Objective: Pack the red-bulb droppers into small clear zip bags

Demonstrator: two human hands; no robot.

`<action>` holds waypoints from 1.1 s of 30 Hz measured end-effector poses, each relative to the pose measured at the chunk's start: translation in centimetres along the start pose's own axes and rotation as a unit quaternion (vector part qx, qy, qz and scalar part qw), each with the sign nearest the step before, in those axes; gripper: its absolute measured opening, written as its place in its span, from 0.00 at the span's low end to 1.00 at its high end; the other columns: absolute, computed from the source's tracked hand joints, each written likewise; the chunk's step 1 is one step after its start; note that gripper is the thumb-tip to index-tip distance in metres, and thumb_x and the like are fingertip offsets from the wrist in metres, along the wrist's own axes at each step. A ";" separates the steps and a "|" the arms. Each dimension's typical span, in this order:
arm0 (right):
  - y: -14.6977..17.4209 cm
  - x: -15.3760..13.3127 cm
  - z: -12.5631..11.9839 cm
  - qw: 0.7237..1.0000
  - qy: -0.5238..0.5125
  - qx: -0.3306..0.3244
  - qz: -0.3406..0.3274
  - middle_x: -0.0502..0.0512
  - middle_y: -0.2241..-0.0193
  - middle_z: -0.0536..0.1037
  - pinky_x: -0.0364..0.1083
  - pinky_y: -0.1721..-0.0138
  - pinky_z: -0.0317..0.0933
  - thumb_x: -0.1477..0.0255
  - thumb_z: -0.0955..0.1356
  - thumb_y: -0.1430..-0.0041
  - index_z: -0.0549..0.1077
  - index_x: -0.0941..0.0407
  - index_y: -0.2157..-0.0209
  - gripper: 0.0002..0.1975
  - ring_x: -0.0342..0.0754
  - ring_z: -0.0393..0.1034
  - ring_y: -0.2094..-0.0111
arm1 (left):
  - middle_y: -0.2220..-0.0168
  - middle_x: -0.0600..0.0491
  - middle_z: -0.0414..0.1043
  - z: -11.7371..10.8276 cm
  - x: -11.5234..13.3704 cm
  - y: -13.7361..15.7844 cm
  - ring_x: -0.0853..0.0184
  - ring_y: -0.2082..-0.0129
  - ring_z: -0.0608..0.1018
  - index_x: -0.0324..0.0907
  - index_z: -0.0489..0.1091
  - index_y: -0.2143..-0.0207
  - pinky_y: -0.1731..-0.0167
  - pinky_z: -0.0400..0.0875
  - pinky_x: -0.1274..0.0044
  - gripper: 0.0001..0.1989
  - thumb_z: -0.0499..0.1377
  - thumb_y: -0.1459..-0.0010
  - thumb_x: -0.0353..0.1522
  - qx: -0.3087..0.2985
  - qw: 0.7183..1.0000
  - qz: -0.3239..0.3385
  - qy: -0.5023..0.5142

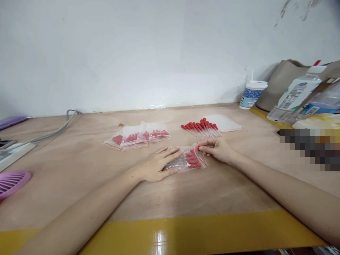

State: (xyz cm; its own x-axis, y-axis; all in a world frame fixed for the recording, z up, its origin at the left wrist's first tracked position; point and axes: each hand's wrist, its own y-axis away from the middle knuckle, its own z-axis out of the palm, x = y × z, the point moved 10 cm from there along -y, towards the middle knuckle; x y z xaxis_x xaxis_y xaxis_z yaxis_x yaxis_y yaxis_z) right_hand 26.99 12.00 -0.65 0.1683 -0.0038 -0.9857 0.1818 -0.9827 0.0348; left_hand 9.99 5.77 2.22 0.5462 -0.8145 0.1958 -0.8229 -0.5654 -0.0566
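A clear zip bag (pixel 182 165) lies flat on the table in front of me, with several red-bulbed droppers (pixel 193 160) inside, their bulbs toward its open-end edge at the right. My left hand (pixel 156 164) rests on the bag's left part, fingers stretched out and apart, palm down. At the bag's upper right corner, my right hand (pixel 216 150) pinches the edge by the red seal line between thumb and fingers. Just beyond lies a fan of loose red-bulbed droppers (pixel 203 127), beside a stack of flat clear bags (pixel 225 123). Several filled bags (pixel 135 136) overlap at the back left.
Along the right stand a paper cup with a straw (pixel 253 95), a plastic bottle (pixel 296 92) and a grey-brown container (pixel 277 85). A cable (pixel 62 127), a white power strip (pixel 16 156) and a pink fan (pixel 13 184) occupy the left. Yellow tape (pixel 212 230) lines the table's front edge.
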 end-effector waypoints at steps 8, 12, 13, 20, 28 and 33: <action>0.0 -1.7 0.0 0.974 0.178 -0.007 -0.137 0.53 0.75 0.77 0.43 0.76 0.62 0.63 0.69 0.52 0.76 0.58 0.69 0.13 0.43 0.68 0.77 | 0.35 0.51 0.44 -0.1 0.0 0.0 0.61 0.37 0.52 0.48 0.43 0.36 0.39 0.45 0.64 0.29 0.44 0.37 0.46 0.006 1.000 -0.002 0.000; 0.6 -3.1 1.2 0.948 0.247 -0.028 -0.200 0.53 0.74 0.77 0.43 0.74 0.60 0.66 0.66 0.47 0.75 0.57 0.67 0.11 0.44 0.67 0.76 | 0.36 0.52 0.45 -0.1 0.1 0.0 0.63 0.37 0.52 0.49 0.42 0.36 0.38 0.44 0.65 0.29 0.45 0.37 0.45 0.006 1.000 0.001 -0.004; 0.7 -3.3 1.4 0.944 0.254 -0.034 -0.206 0.54 0.74 0.77 0.43 0.74 0.60 0.66 0.65 0.46 0.75 0.57 0.67 0.10 0.44 0.67 0.76 | 0.36 0.52 0.44 -0.1 0.1 -0.1 0.63 0.37 0.52 0.49 0.43 0.36 0.38 0.44 0.66 0.29 0.45 0.37 0.45 0.004 1.000 0.001 -0.005; 1.7 -4.8 2.6 0.904 0.299 -0.117 -0.283 0.59 0.50 0.72 0.44 0.68 0.63 0.70 0.64 0.43 0.74 0.57 0.70 0.08 0.48 0.72 0.58 | 0.36 0.52 0.45 0.0 0.1 -0.1 0.64 0.37 0.51 0.49 0.43 0.36 0.38 0.44 0.65 0.28 0.44 0.36 0.44 0.003 1.000 0.007 -0.009; 2.3 -5.3 3.0 0.867 0.328 -0.128 -0.352 0.53 0.60 0.79 0.45 0.60 0.66 0.73 0.62 0.43 0.77 0.53 0.63 0.12 0.46 0.74 0.61 | 0.36 0.52 0.45 0.0 0.2 -0.1 0.64 0.37 0.52 0.49 0.43 0.36 0.39 0.44 0.64 0.28 0.44 0.36 0.44 0.002 1.000 0.011 -0.013; 2.3 -5.8 1.7 0.888 0.293 -0.040 -0.353 0.53 0.65 0.80 0.46 0.63 0.67 0.70 0.63 0.44 0.77 0.53 0.70 0.11 0.47 0.75 0.65 | 0.36 0.51 0.45 -0.1 0.2 -0.1 0.63 0.37 0.52 0.48 0.42 0.36 0.39 0.44 0.64 0.29 0.45 0.36 0.45 0.001 1.000 0.013 -0.009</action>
State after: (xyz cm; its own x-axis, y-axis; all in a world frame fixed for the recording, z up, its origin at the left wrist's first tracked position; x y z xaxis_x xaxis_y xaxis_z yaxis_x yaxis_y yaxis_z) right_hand 24.75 9.47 4.84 0.4564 0.7271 -0.5129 0.5060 -0.6863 -0.5225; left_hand 10.21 5.65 2.33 0.5269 -0.8313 0.1769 -0.8368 -0.5438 -0.0636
